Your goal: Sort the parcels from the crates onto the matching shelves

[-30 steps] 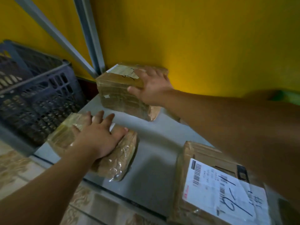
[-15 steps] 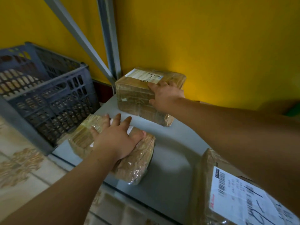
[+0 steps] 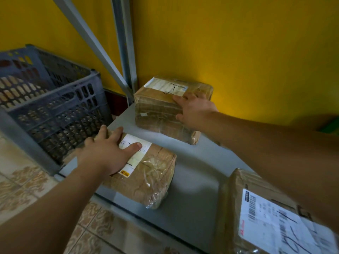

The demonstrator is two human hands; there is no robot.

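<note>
Two brown parcels wrapped in clear tape lie on a grey metal shelf (image 3: 198, 171), and I see one hand on each through the head camera.

The near parcel (image 3: 150, 176) sits at the shelf's front left corner, white label facing up. The left hand (image 3: 104, 154) lies flat on top of it, fingers straight and spread, the thumb pressing on the label. The hand covers the parcel's left half.

The far parcel (image 3: 161, 110) sits at the back of the shelf, close to the yellow wall (image 3: 238, 52) and just beside the grey upright post (image 3: 126, 52). It also carries a white label with a handwritten mark on top. The right hand (image 3: 194, 110) is on its near right corner: the forefinger lies along the top edge and the thumb touches the front face. The other fingers are hidden behind the hand, so I cannot tell whether it grips the parcel or only rests there.

The two parcels are apart, with bare shelf between them.

A third parcel (image 3: 260, 217), larger, fills the lower right of my view, partly under the right forearm. Its white label shows barcodes and bold handwritten strokes.

To the left of the shelf stands a dark blue slotted crate (image 3: 55, 110) on a patterned tile floor (image 3: 23, 189). A grey slanted brace (image 3: 88, 39) runs down to the foot of the post.
</note>
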